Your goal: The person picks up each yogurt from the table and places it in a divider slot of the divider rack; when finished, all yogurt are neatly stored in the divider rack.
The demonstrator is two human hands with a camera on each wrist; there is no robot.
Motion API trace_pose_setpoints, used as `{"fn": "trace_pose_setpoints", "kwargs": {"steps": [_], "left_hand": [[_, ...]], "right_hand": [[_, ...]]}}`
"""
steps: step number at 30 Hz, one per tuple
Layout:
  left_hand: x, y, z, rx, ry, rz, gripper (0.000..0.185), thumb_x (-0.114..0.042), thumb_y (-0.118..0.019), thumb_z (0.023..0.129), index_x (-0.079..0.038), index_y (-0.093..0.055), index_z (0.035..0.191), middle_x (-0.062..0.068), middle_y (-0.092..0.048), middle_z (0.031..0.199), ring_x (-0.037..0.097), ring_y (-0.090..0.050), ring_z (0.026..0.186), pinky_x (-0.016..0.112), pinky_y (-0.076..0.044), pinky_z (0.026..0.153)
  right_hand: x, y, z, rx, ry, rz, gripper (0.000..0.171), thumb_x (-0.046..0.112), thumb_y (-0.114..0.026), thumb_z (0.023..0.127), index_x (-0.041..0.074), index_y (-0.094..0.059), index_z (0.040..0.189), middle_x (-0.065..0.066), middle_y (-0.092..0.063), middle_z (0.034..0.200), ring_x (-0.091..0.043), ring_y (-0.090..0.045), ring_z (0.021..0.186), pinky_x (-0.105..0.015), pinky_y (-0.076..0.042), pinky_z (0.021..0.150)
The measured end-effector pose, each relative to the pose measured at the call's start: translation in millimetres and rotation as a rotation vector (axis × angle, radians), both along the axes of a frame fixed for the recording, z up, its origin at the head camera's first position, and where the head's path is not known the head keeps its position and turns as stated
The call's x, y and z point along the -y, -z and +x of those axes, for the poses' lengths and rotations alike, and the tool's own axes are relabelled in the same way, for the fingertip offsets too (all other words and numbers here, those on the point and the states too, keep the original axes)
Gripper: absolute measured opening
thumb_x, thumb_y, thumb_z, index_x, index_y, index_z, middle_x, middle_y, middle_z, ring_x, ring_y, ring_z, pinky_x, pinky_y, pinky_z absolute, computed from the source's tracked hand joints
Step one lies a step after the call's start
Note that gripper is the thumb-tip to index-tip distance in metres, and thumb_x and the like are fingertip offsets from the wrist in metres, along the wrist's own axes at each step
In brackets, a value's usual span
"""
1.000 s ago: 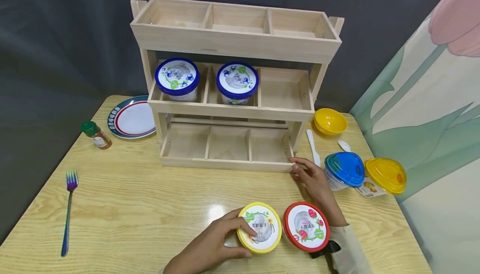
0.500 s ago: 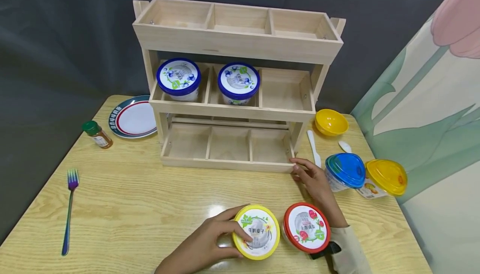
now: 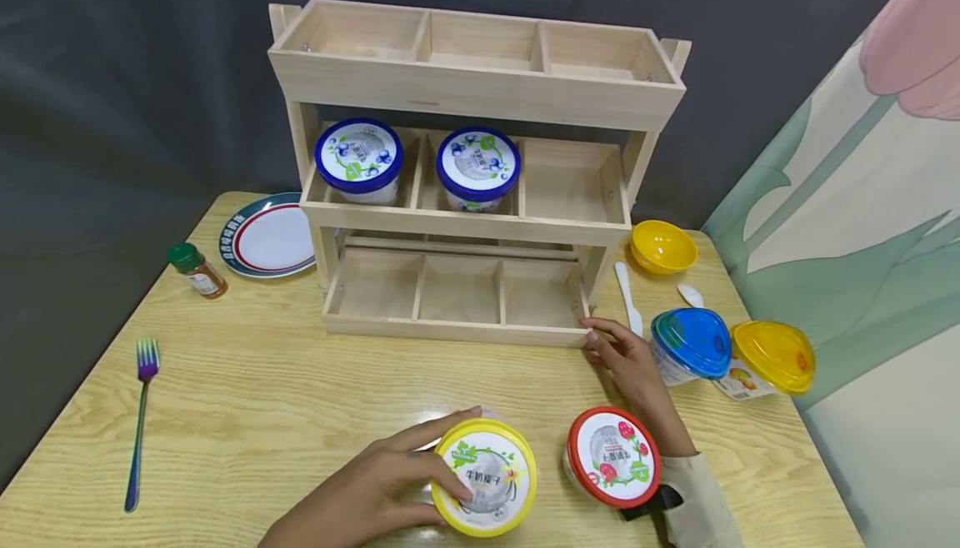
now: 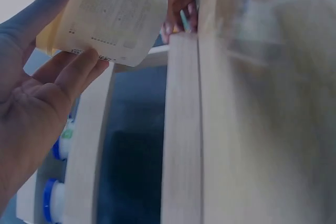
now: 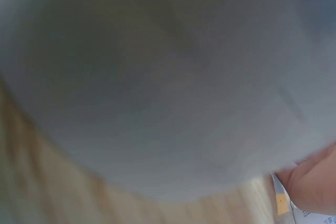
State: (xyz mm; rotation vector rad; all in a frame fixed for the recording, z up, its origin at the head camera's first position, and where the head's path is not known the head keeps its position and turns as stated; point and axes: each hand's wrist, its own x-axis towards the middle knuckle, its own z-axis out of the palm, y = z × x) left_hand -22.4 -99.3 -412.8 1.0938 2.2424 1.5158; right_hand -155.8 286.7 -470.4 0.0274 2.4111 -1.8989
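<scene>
In the head view my left hand (image 3: 375,481) grips a yellow-lidded tub (image 3: 495,481) from its left side, low at the front of the table. The left wrist view shows the tub's pale wall (image 4: 113,17) tilted, with thumb and fingers on opposite sides. My right hand (image 3: 633,365) holds the lower right corner of a wooden three-tier rack (image 3: 457,331), fingertips at the tray's rim. A red-lidded tub (image 3: 613,456) with strawberries on its lid overlaps my right forearm. A blurred pale surface (image 5: 173,93) fills most of the right wrist view.
Two blue-lidded tubs (image 3: 478,163) stand in the middle tier's left and centre compartments. At right are a yellow bowl (image 3: 663,246), white knife (image 3: 628,298), white spoon (image 3: 692,295), and blue (image 3: 692,344) and yellow-lidded containers (image 3: 772,356). At left: plate (image 3: 273,236), spice jar (image 3: 198,271), fork (image 3: 141,423).
My left hand has carried the yellow-lidded tub leftward and a little closer to me, away from the red-lidded tub, turning its lid. My right hand stays at the rack's corner.
</scene>
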Motion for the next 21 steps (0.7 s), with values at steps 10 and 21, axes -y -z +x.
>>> {"fn": "trace_pose_setpoints", "kwargs": {"steps": [10, 21], "left_hand": [[28.9, -28.7, -14.1, -0.135, -0.163, -0.082, 0.03, -0.025, -0.087, 0.091, -0.041, -0.078, 0.115, -0.002, -0.042, 0.172, 0.026, -0.046, 0.154, 0.029, -0.049, 0.113], [47.3, -55.4, -29.2, -0.3, -0.3, -0.157, 0.046, -0.01, -0.092, 0.085, -0.041, -0.078, 0.115, 0.0, -0.042, 0.172, 0.034, -0.05, 0.149, 0.022, -0.052, 0.105]], "right_hand": [[0.0, -0.4, 0.4, 0.016, 0.001, 0.008, 0.037, 0.013, -0.057, 0.115, -0.005, -0.061, 0.147, 0.002, -0.068, 0.127, -0.009, -0.07, 0.104, -0.022, -0.059, 0.091], [-0.3, 0.6, -0.2, 0.009, -0.002, -0.013, 0.038, 0.012, -0.057, 0.114, -0.006, -0.06, 0.147, 0.006, -0.067, 0.126, -0.009, -0.07, 0.105, -0.022, -0.059, 0.092]]}}
